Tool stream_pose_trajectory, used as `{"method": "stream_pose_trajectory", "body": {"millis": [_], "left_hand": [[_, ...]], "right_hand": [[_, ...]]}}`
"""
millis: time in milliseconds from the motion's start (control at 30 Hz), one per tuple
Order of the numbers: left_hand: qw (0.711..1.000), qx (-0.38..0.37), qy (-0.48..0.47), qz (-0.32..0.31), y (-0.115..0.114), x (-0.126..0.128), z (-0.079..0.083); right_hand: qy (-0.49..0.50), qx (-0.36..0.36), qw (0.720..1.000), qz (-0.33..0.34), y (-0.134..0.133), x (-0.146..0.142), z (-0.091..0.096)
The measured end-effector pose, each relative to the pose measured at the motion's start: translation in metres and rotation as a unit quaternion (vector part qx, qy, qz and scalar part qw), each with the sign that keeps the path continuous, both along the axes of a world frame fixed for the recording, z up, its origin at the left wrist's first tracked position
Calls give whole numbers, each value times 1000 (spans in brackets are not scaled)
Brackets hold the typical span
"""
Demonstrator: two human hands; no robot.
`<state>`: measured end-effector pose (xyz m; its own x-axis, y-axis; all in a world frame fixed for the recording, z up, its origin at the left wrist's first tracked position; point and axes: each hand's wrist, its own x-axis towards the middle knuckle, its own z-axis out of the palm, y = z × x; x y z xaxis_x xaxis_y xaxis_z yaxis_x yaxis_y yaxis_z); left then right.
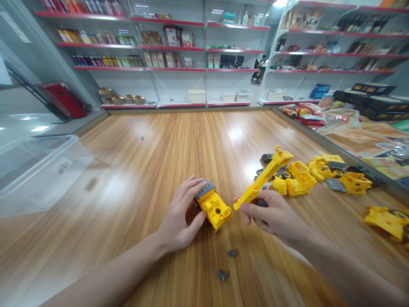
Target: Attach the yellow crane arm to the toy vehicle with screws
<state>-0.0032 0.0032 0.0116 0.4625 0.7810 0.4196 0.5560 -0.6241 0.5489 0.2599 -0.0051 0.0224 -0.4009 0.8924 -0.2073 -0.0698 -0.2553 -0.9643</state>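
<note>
On the wooden table, a small yellow toy truck body (217, 210) with a grey end piece stands between the fingers and thumb of my left hand (183, 213). A round dark hole shows in its top. My right hand (271, 211) pinches a long yellow toy crane arm (262, 178) by its lower end, so that its hooked end points up and away. A black rounded handle (262, 204) also shows in that hand; the rest of it is hidden. Two grey screws (232, 253) lie on the table nearer to me, below the truck.
Several yellow toy parts (298, 179) and dark pieces lie to the right, with a yellow wheeled piece (385, 219) at the far right. A clear plastic bin (47, 179) stands on the left. One small grey piece (142, 137) lies farther back. Stocked shelves (172, 47) stand behind.
</note>
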Motion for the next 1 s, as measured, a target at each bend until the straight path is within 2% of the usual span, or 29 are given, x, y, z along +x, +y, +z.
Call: {"method": "stream_pose_trajectory", "body": {"millis": [167,367,500,600,733,900,1000], "left_hand": [[1000,11,-14,1,-2,0,-5],[990,-45,-85,-107,-1,1,-9],[984,-79,-79,-138,-1,0,-12],[970,-153,-71,-174,-3,3,-13],[945,-235,-123,-191,-5,5,-15],[965,-189,-86,-158,-2,5,-8],[965,-188,-95,-157,-1,5,-5]], "right_hand": [[-93,141,985,-46,-2,0,-1],[-155,264,950,-55,-5,3,-3],[-184,277,942,-51,-5,4,-6],[-175,273,944,-54,-7,2,-6],[-133,265,952,-79,-10,4,-3],[-166,330,927,-61,-8,8,1],[-189,351,916,-52,-5,9,1]]}}
